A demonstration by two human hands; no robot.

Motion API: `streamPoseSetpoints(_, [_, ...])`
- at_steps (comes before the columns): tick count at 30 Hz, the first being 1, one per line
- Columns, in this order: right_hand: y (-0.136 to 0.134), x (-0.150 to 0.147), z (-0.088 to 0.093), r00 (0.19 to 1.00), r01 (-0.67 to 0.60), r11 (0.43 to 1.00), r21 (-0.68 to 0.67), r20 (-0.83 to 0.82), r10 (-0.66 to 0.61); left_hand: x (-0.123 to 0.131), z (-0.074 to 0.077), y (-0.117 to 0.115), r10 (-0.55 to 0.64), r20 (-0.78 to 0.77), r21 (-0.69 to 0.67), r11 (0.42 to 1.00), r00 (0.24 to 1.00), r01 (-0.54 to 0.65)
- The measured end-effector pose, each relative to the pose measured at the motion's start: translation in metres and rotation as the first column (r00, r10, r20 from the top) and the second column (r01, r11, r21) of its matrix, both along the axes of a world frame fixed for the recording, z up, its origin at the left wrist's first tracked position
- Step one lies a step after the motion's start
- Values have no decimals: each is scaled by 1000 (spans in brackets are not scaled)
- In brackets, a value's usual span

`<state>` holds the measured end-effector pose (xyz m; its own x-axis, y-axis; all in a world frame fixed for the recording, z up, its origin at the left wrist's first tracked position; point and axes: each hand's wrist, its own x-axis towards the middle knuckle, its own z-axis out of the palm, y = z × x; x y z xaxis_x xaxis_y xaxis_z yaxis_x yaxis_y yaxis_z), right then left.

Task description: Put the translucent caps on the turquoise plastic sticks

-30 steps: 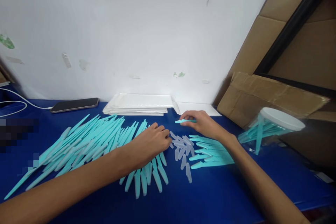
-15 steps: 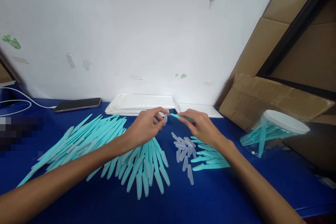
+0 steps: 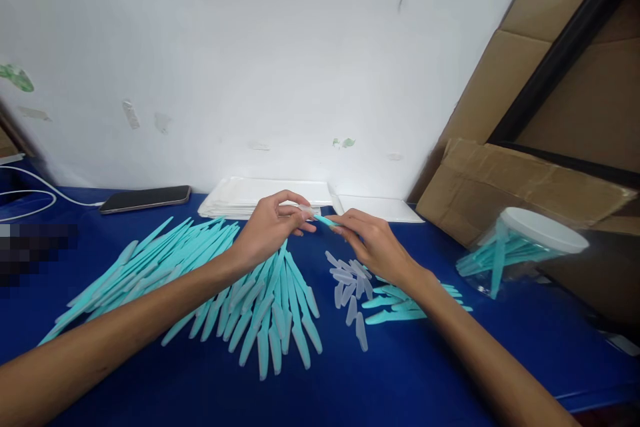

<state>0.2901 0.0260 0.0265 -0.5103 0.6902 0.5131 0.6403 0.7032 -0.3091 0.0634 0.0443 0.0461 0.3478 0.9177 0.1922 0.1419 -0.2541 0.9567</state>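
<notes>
Both hands were up over the blue table (image 3: 390, 380), mid-view. Right hand (image 3: 370, 240) pinched a teal razor (image 3: 326, 221) between thumb and fingers, its tip aimed between 9 and 10 o'clock, into the left fingertips. Left hand (image 3: 273, 227) gripped a small pale cap (image 3: 307, 210) right at that tip, some of its fingers spread loose; can't tell how far the cap sat on, fingers in the way.

Rest by clock, held razor as center. 5 o'clock, just below: loose caps (image 3: 353, 277), translucent, heaped, a couple trailing toward 6. Between 4 and 5: row of razors (image 3: 393, 314), heads toward 9, partly under the right forearm. 7 o'clock: fan of razors (image 3: 280, 307), heads pointing down toward 6, beneath the left hand and wrist. 8 to 9: big pile (image 3: 165, 260), razors overlapping and slanted, left forearm crossing above. 3 o'clock, well apart: clear jar (image 3: 530, 230), white lid, more razors inside. Cardboard (image 3: 520, 180) just above 3, behind the jar. 9 o'clock, far out: phone (image 3: 145, 199), white cable (image 3: 50, 193) at its end. 10 o'clock: white stack (image 3: 270, 188) against the wall (image 3: 250, 47).
</notes>
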Motion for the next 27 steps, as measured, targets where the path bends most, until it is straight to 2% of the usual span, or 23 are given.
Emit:
streamPoseSetpoints(6, [1, 0, 0, 1000, 24, 999, 27, -20, -23, -1, -1, 2, -27, 22, -14, 1000, 999, 27])
streamPoseSetpoints(11, [1, 0, -2, 1000, 19, 1000, -11, 23, -19, 0, -1, -1, -25, -8, -10, 1000, 1000, 25])
streamPoseSetpoints(17, [-2, -2, -7, 987, -34, 996, -88, -158, 20, 5, 1, -7, -84, -122, -12, 996, 989, 83])
streamPoseSetpoints(23, [-5, -4, -7, 992, -67, 996, -62, -107, 60, 3, 2, -12, -1, -342, 194, 978, 940, 72])
streamPoseSetpoints(27, [-6, -7, -7, 998, -64, 997, -53, 11, 64, 3, 3, -13, 35, -562, 342, 919, 826, 194])
